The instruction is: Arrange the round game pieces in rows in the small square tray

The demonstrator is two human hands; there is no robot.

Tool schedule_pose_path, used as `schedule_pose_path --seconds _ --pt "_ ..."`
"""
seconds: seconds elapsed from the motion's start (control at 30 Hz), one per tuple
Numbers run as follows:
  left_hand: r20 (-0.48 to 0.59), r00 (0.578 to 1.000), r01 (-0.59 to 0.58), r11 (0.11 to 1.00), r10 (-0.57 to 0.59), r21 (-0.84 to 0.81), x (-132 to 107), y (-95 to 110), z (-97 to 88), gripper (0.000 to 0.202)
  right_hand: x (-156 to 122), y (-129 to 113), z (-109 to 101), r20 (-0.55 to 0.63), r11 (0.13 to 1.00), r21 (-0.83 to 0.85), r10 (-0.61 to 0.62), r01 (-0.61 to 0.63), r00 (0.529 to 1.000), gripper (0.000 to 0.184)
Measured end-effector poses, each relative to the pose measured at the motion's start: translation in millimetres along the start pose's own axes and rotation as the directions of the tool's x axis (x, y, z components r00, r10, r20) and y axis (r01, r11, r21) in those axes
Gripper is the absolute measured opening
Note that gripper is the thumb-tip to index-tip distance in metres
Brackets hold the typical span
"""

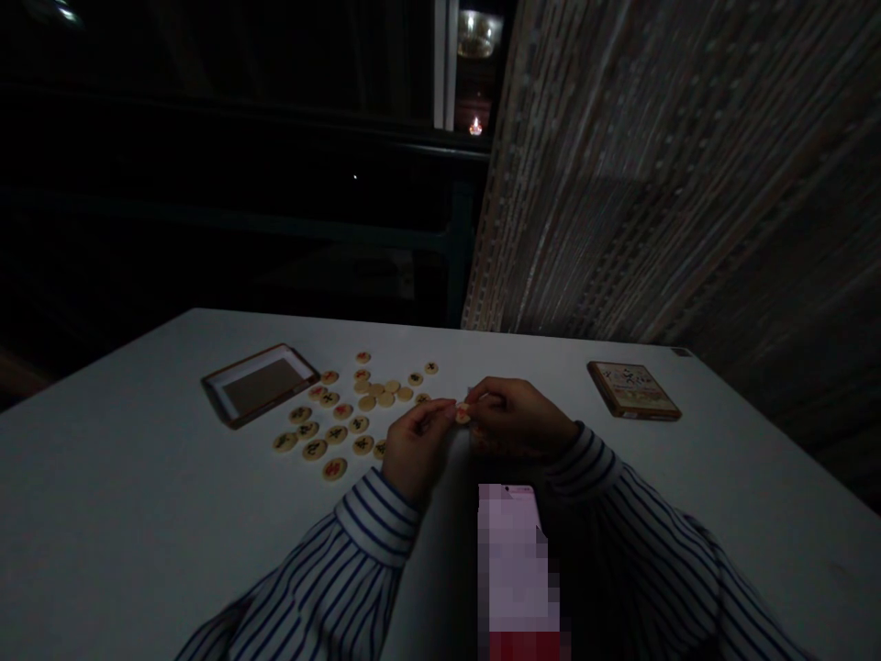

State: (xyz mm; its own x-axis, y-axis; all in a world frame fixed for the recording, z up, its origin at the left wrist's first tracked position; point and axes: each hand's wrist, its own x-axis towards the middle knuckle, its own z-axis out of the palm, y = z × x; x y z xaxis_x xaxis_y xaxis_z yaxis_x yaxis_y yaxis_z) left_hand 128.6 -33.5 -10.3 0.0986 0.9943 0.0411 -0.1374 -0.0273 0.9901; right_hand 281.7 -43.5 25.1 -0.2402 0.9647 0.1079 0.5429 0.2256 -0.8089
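Note:
A round xiangqi piece (462, 413) with a red character is held between my two hands, above the white table. My left hand (417, 450) is closed, its thumb and fingertips pinching the left edge of the piece. From the other side, my right hand (519, 413) grips it with curled fingers. Just beneath the right hand are dim red marks, perhaps more pieces, mostly hidden. To the left lie loose xiangqi pieces, such as a black-marked piece (315, 449) and a red-marked piece (334, 469). Several pale blank-faced ones, like this piece (386, 399), cluster beyond my left hand.
An open shallow box (217, 397) stands on the left of the white table (206, 532). A printed box lid (634, 390) lies to the right. A lit phone (516, 560) is in front of me, between my forearms. A bead curtain (585, 184) hangs behind the table.

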Motion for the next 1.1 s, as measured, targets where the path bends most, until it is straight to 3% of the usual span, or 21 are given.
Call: schedule_pose_path --seconds 0.17,0.37,0.53,0.7,0.87,1.1 --pt "-0.014 1.0 -0.014 1.0 0.014 0.01 0 1 -0.2 0.025 -1 -2 1 0.03 1.0 -0.001 -0.007 0.008 1.0 0.021" --pt "0.037 0.998 0.054 0.993 -0.05 -0.109 -3 4 2.5 0.028 -3 -5 1 0.029 0.994 -0.106 -0.037 0.04 0.999 0.018" --pt "-0.021 0.998 0.059 0.996 -0.06 -0.062 -3 4 3.4 0.027 -5 -11 -1 0.086 0.987 -0.143 -0.06 0.072 0.994 0.018" --pt "-0.03 0.998 0.049 0.998 -0.05 -0.038 -1 2 1.0 0.027 -4 -8 -2 0.073 0.98 -0.159 -0.107 0.117 0.992 0.017" --pt "0.032 0.999 0.041 0.999 -0.04 -0.026 0 -2 -2.4 0.028 -5 -7 -2 0.044 0.973 -0.183 -0.137 0.143 0.99 0.019" --pt "0.052 0.996 0.074 0.991 -0.069 -0.11 -1 4 0.4 0.029 -5 -4 -6 0.01 0.942 -0.286 -0.182 0.178 0.983 0.022"
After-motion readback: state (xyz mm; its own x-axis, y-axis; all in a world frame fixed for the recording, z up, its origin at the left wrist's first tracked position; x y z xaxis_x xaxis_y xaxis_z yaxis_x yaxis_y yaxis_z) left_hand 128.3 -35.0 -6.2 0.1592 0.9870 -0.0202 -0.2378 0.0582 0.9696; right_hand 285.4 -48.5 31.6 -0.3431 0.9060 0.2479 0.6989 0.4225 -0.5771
